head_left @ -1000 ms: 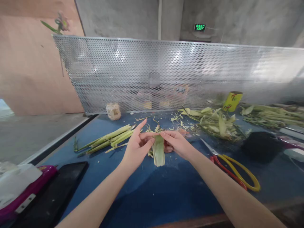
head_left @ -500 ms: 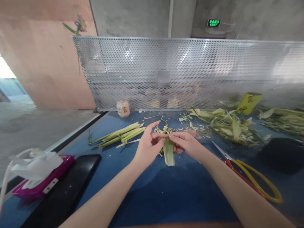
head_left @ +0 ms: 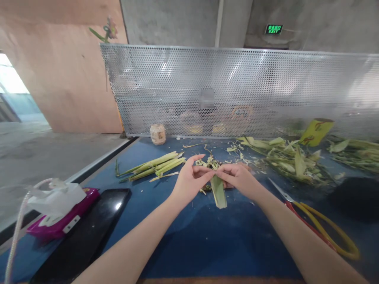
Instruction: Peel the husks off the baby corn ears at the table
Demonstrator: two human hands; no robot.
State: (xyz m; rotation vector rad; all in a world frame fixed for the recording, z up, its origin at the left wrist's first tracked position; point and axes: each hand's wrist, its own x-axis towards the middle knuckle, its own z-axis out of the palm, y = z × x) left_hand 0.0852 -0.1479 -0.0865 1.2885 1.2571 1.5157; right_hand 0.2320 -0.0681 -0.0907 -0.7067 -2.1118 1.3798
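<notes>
Over the blue table (head_left: 207, 240), fingers of left hand (head_left: 189, 182) and right hand (head_left: 240, 180) pinch a leaf strip (head_left: 219, 193).

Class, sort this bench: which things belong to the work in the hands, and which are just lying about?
In the job: left hand, right hand, green leaf strip they pinch, stalk bundle, leaf trimmings, likely the scissors.
Lying about: black phone, magenta box, yellow cup, small jar.
</notes>
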